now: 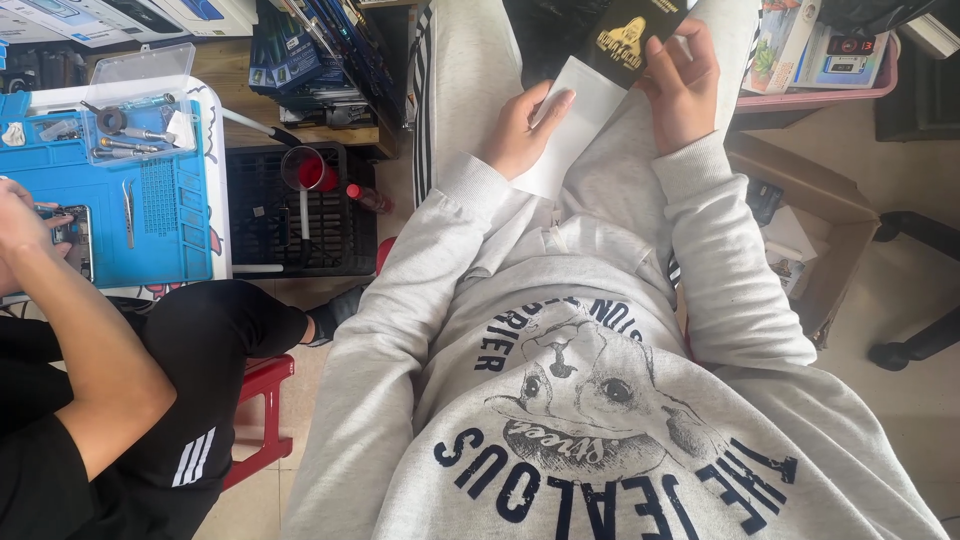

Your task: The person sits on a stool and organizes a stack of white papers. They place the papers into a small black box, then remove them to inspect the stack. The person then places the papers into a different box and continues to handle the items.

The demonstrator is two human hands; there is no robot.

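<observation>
Beige floor tiles [905,300] surround an open cardboard box [815,215]. Beside the box, left hand [520,130] grips a white paper sleeve [575,125]; right hand [685,85] grips the flat black packet [625,40] inside it.

Black packet [630,40] runs off the top edge (co-worker's phone [75,240] seems half hidden).

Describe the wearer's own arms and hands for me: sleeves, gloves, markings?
Both arms wear long light grey sweatshirt sleeves with ribbed cuffs at the wrists. The left hand and right hand are bare: no gloves, and no rings or watch visible. The sleeves carry no markings.
</observation>
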